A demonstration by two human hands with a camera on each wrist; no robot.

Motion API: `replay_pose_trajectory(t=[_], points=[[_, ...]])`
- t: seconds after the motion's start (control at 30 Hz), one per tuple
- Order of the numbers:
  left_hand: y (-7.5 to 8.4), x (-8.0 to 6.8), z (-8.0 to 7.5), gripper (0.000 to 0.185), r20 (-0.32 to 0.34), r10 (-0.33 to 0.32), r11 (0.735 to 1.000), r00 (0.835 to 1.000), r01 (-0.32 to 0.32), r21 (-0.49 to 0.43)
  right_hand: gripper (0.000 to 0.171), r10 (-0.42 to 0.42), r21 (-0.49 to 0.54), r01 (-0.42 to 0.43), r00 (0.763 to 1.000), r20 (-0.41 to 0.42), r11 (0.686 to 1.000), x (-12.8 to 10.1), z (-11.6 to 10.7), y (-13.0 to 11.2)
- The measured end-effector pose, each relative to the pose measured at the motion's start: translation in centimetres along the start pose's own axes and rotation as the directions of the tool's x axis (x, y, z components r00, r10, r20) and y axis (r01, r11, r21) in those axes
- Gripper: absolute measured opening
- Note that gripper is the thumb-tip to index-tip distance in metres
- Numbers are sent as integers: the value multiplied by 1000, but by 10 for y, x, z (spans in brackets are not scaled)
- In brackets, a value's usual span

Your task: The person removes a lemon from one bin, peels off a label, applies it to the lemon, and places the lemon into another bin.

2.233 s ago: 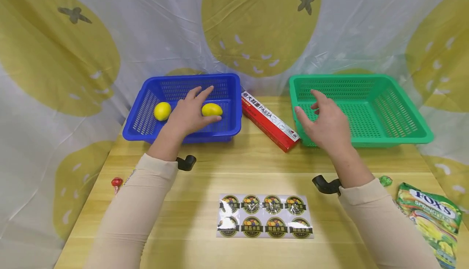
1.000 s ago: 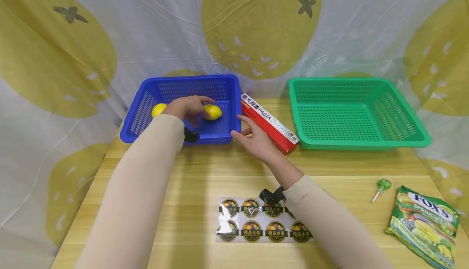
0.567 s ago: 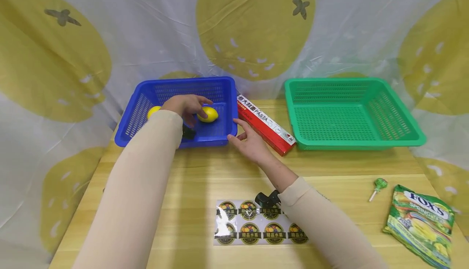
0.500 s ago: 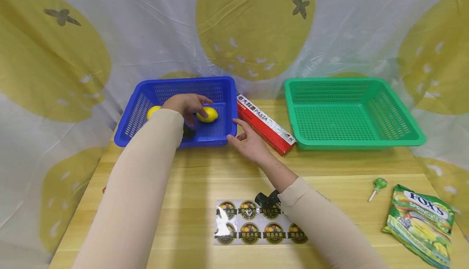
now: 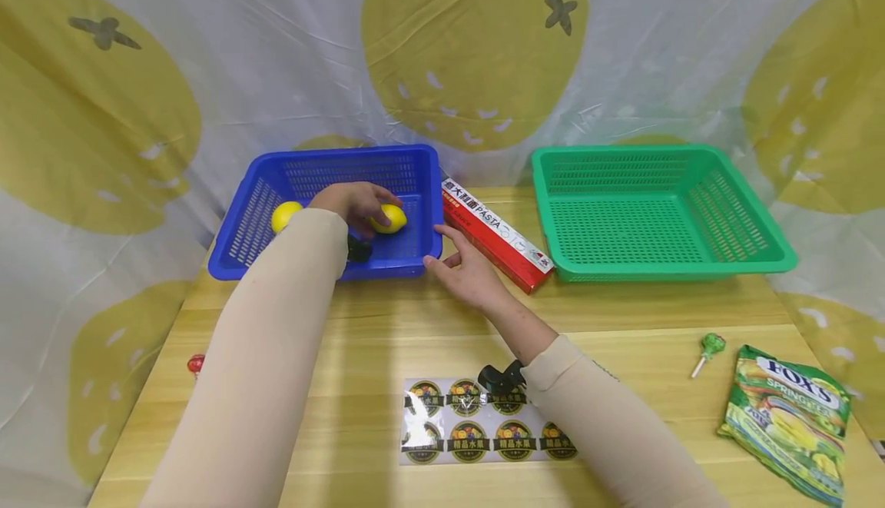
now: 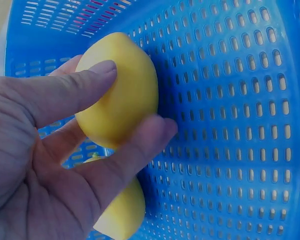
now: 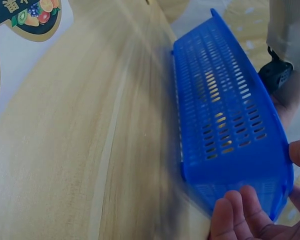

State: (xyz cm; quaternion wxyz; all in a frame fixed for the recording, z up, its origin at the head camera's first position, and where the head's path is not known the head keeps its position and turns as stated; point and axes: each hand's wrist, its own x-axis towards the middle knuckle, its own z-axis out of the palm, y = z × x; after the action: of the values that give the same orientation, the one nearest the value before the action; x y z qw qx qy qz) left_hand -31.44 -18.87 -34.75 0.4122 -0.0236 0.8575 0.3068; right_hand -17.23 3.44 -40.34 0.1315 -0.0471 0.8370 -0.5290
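Observation:
Inside the blue plastic basket (image 5: 408, 250), my left hand (image 5: 353, 204) holds the right-hand lemon (image 5: 392, 220). In the left wrist view the thumb lies on this lemon (image 6: 130, 95), with fingers around its other side. A second lemon (image 5: 283, 214) lies farther left in the basket, partly behind the forearm; the left wrist view has this lemon (image 6: 124, 212) below the held one. My right hand (image 5: 472, 271) grips the basket's near right corner. In the right wrist view the thumb is on the rim and the fingers (image 7: 240, 210) are against the outer wall.
A red and white pasta box (image 5: 494, 235) lies diagonally between the blue basket and a green basket (image 5: 664, 270). In front is a sheet of round stickers (image 5: 470, 420). A green lollipop (image 5: 710, 344) and soup packet (image 5: 788, 423) lie right, a red lollipop (image 5: 197, 363) left.
My right hand has moved from over the green basket to the blue basket's corner. My left hand has lowered and taken hold of the right-hand lemon. The head view has shifted slightly.

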Motion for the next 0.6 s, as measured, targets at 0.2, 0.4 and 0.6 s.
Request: replay_pose_trajectory(t=[0.2,0.4,0.6], points=[[-3,-2,-4,58,8,52,998,999,-52,-39,64,-6,-10,6,1000,1,1000,2,0,0],[4,-13,-14,61,20,98,995,995,-98,-16,64,-1,-35,1,1000,2,999,7,0,0],[17,-27,-25,59,0,145,983,989,-144,113,66,11,-28,-11,1000,17,1000,11,-1,1]])
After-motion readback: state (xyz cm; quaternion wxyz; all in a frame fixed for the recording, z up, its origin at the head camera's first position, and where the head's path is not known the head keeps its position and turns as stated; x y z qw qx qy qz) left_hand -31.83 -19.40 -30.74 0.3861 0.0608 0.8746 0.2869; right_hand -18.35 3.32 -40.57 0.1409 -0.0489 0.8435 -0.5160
